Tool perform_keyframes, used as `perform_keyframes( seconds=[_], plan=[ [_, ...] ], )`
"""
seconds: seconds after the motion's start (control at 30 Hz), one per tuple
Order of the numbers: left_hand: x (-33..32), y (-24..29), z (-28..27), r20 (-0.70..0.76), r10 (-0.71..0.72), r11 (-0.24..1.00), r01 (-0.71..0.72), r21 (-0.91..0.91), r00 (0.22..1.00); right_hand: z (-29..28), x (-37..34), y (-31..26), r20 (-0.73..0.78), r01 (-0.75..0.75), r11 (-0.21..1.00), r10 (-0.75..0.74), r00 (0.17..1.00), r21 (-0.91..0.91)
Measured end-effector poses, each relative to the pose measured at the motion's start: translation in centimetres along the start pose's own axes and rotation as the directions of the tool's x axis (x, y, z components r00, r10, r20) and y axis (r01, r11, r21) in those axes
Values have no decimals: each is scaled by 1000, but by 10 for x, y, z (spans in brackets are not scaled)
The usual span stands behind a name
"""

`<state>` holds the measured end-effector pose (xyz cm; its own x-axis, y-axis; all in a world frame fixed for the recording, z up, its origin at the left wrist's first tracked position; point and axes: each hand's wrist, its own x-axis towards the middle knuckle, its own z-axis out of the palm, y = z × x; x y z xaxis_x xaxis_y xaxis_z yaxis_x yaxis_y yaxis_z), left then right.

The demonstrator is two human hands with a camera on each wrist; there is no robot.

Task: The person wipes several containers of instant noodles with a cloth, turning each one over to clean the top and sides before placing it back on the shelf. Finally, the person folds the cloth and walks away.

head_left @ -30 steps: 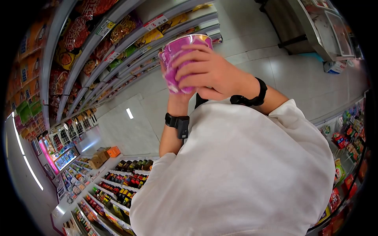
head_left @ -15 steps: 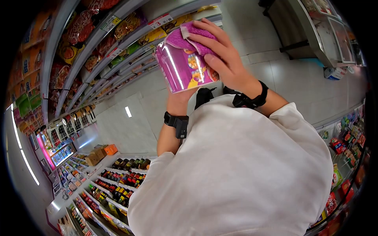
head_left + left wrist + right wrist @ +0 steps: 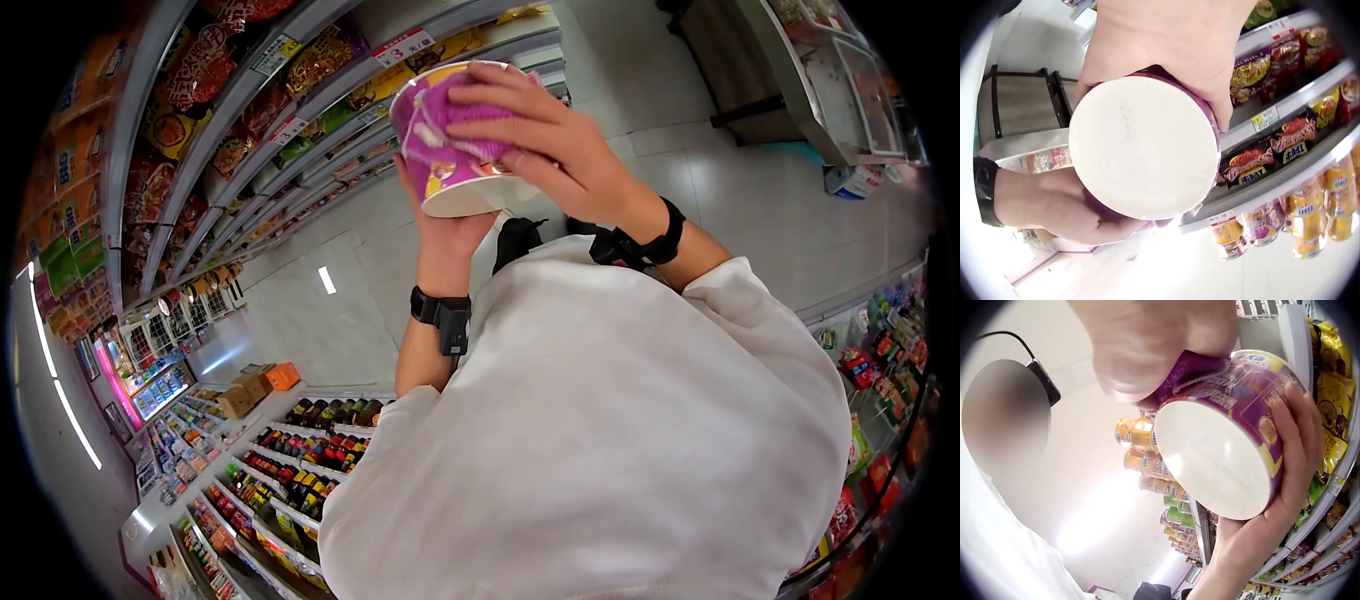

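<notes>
A purple paper noodle cup (image 3: 425,182) is held up in front of the chest, tilted, with its flat white end (image 3: 1144,147) facing the left wrist camera. My left hand (image 3: 455,235) grips it from below; in the right wrist view, the left fingers (image 3: 1300,419) wrap round the cup's side. Over the cup lies my right hand (image 3: 565,150), holding a purple cloth (image 3: 1188,378) against the printed wall. The cloth has a whitish tag and is partly hidden under the right fingers.
Shelves (image 3: 350,75) of packaged noodles with price tags rise close on the left. More noodle cups (image 3: 1307,212) stand on top of the shelving. Bottle racks (image 3: 300,460) are at lower left, a metal-edged counter (image 3: 760,80) at upper right, hanging snack packets (image 3: 880,390) at right.
The cup has been turned and tipped, so its white end now shows in the head view. My right hand has shifted slightly down and left over the cup with the cloth.
</notes>
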<state>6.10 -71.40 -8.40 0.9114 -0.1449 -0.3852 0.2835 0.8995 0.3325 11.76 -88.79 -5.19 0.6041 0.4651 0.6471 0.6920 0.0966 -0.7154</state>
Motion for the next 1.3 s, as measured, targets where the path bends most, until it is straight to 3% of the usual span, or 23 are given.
perform_keyframes(
  seconds=[0.03, 0.07, 0.13, 0.17, 0.2, 0.27, 0.33, 0.4, 0.5, 0.53, 0.6, 0.63, 0.7, 0.73, 0.8, 0.83, 0.87, 0.93, 0.97, 1.13, 1.2, 1.23, 1.3],
  plan=[
    [1, 1, -11, 74, -17, 989, 28, -148, 997, 2, 0, -4, -4, 27, 999, -27, 1000, 24],
    [2, 3, -18, 78, -16, 989, 27, -144, 997, 1, 0, -6, -6, 32, 999, -32, 999, 22],
    [1, 4, -26, 70, 8, 995, -1, -101, 998, -1, -3, -11, 55, 106, 972, -120, 991, 209],
    [-6, 7, -31, 222, -8, 978, 54, -202, 975, 3, -6, -13, 7, 107, 957, -113, 994, 268],
    [-6, 8, -36, 223, -8, 978, 54, -202, 975, 2, -9, -13, 7, 108, 958, -114, 993, 267],
    [-3, 10, -45, 121, -91, 931, 127, -342, 989, -6, -15, -10, 45, 88, 948, -106, 993, 306],
    [-7, 6, -20, 0, -7, 969, 7, -247, 1000, -15, -14, -3, -1, 129, 959, -133, 991, 251],
    [-9, 5, -24, 34, -20, 964, 29, -263, 999, -15, -14, -5, -265, -27, 984, 75, 961, 178],
    [-10, 3, -24, 116, -70, 932, 107, -347, 991, 8, -5, -14, -305, -128, 962, 200, 931, 242],
    [-12, 1, -16, 2, -31, 970, 31, -243, 1000, 14, -4, -14, -342, -191, 950, 270, 900, 249],
    [-13, 5, -15, 153, 57, 998, -61, 25, 987, 7, -8, -7, -311, -190, 965, 239, 920, 179],
    [-11, 9, -12, 155, 55, 998, -60, 25, 986, 4, -9, -3, -287, -189, 974, 218, 933, 127],
    [-12, 15, -7, -21, 205, 881, -175, 440, 979, 5, -11, -5, -254, -195, 977, 211, 944, 88],
    [-16, 14, -10, -25, 207, 880, -175, 441, 978, 7, -11, -7, -220, -204, 978, 207, 953, 34],
    [-21, 13, -23, -56, 146, 919, -114, 377, 988, 6, -9, -9, -190, -206, 978, 198, 962, -23],
    [-19, 13, -28, 143, 124, 896, -172, 409, 982, 4, -7, -9, -122, -116, 992, 108, 987, -58],
    [-18, 13, -33, 144, 119, 896, -169, 411, 982, 3, -6, -10, -51, -26, 996, 21, 998, -88],
    [-20, 9, -21, 85, 73, 963, -92, 253, 994, 0, -4, -17, -10, -8, 991, 6, 1000, -132],
    [-21, 8, -14, 1, 50, 960, -48, 277, 999, 0, -4, -17, 33, 52, 993, -49, 998, -102],
    [-16, 7, -17, 26, 13, 996, -15, 91, 1000, 2, -7, -21, 70, 170, 985, -168, 983, -10],
    [-14, 11, -32, 30, 10, 999, -12, 46, 1000, -3, -10, -24, 90, 153, 985, -160, 983, 73],
    [-14, 13, -37, 68, -16, 989, 26, -147, 998, -6, -11, -26, 111, 135, 978, -154, 982, 158],
    [-16, 13, -38, 17, -16, 989, 18, -147, 1000, -12, -16, -21, 93, 103, 964, -130, 987, 247]
  ],
)
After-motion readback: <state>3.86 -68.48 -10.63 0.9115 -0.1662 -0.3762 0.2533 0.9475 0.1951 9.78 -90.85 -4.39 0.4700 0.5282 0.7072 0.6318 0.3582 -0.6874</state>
